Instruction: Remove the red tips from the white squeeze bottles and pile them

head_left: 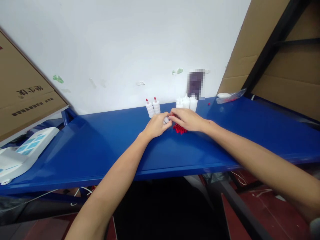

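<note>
My left hand (157, 126) is wrapped round a small white squeeze bottle (166, 120), which is mostly hidden by the fingers. The fingers of my right hand (189, 119) pinch at the bottle's tip, where a trace of red shows, seemingly a small red cap. Beneath my right hand lies a pile of red caps (180, 129). Two white bottles with red tips (153, 108) stand behind my left hand. Several white bottles (186, 102), with no red visible on them, stand behind my right hand.
The blue table (105, 146) backs onto a white wall (120, 53). A clear plastic bag (231, 96) and a loose red cap (209, 104) lie at the right back. A white device with blue keys (30, 148) sits left. Cardboard (27, 86) flanks the table.
</note>
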`<action>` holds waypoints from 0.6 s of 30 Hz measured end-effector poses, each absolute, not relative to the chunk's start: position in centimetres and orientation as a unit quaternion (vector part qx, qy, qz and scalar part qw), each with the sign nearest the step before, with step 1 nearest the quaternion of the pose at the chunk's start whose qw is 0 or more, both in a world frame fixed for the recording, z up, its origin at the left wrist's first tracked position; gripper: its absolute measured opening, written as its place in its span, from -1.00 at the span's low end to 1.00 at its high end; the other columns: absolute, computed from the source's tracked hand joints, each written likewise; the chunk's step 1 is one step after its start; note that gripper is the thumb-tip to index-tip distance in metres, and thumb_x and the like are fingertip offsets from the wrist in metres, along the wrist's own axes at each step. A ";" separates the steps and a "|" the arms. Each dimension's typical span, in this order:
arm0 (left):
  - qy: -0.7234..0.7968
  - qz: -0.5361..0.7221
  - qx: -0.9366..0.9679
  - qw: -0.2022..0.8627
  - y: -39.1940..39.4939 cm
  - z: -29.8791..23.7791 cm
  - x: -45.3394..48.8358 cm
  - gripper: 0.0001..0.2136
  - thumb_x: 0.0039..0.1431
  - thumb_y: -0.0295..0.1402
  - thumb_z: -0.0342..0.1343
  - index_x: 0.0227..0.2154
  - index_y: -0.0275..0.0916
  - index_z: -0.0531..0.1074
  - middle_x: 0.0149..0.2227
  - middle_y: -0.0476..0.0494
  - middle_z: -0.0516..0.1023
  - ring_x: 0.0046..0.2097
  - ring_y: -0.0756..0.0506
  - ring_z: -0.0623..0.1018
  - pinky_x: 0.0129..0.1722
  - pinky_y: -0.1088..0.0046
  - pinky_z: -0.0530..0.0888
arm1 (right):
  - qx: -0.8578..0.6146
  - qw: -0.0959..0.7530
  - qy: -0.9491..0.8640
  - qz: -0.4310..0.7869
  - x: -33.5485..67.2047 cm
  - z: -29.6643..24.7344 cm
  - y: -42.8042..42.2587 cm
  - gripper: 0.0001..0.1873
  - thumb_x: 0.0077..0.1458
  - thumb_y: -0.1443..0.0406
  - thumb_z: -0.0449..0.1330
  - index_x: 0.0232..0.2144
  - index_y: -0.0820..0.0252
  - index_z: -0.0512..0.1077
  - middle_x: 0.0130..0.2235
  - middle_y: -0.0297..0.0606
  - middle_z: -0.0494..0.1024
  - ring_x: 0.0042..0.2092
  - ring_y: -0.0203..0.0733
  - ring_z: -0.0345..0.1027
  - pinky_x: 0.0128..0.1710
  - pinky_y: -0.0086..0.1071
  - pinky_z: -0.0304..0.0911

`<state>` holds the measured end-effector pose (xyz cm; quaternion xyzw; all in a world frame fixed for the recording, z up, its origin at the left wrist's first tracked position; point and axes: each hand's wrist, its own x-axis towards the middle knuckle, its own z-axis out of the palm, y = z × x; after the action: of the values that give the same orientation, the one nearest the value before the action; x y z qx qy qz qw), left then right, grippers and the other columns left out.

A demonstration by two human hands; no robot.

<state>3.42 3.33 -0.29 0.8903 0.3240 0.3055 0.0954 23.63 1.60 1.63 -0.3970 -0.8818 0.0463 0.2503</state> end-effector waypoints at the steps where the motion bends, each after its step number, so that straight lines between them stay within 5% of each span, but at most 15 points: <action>1: 0.330 0.300 0.891 0.090 3.3 -0.3 3.5 -0.87 0.29 -0.33 0.01 -0.30 -0.24 0.41 -0.35 -0.09 0.52 -0.35 -0.08 0.45 -0.31 0.39 0.35 | -0.393 0.253 -0.883 0.047 23.6 1.5 1.6 -0.69 0.40 0.11 -0.07 -0.32 0.13 0.29 -0.31 -0.18 0.47 -0.34 -0.15 0.26 -0.32 -0.27 0.07; 7: 0.328 0.305 0.894 0.026 3.5 -0.3 3.7 -0.87 0.32 -0.36 -0.04 -0.30 -0.22 0.38 -0.30 -0.16 0.49 -0.23 -0.15 0.45 -0.17 0.32 0.40 | -0.380 0.284 -0.879 0.053 23.2 1.4 1.6 -0.66 0.41 0.13 -0.16 -0.35 0.11 0.23 -0.33 -0.20 0.42 -0.34 -0.14 0.23 -0.26 -0.25 0.09; 13: 0.323 0.298 0.898 -0.009 4.1 -0.5 2.8 -0.71 0.34 -0.40 -0.09 0.00 -0.18 0.46 -0.18 -0.18 0.53 -0.09 -0.19 0.45 0.02 0.23 0.39 | -0.398 0.331 -0.849 0.109 23.9 1.8 2.1 -0.61 0.41 0.11 -0.18 -0.46 0.09 0.15 -0.45 -0.31 0.30 -0.39 -0.19 0.17 -0.29 -0.26 0.06; 18: 0.351 0.313 0.883 0.012 4.6 -1.0 2.5 -0.74 0.32 -0.36 -0.05 -0.05 -0.20 0.48 -0.13 -0.19 0.57 -0.06 -0.19 0.47 0.03 0.24 0.41 | -0.381 0.306 -0.864 0.119 24.5 1.9 2.1 -0.73 0.41 0.12 -0.14 -0.27 0.09 0.22 -0.37 -0.30 0.36 -0.33 -0.16 0.23 -0.26 -0.26 0.12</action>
<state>2.50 4.62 -1.01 0.8827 0.3506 0.3126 0.0122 24.55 2.08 1.86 -0.3810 -0.8641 0.1194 0.3065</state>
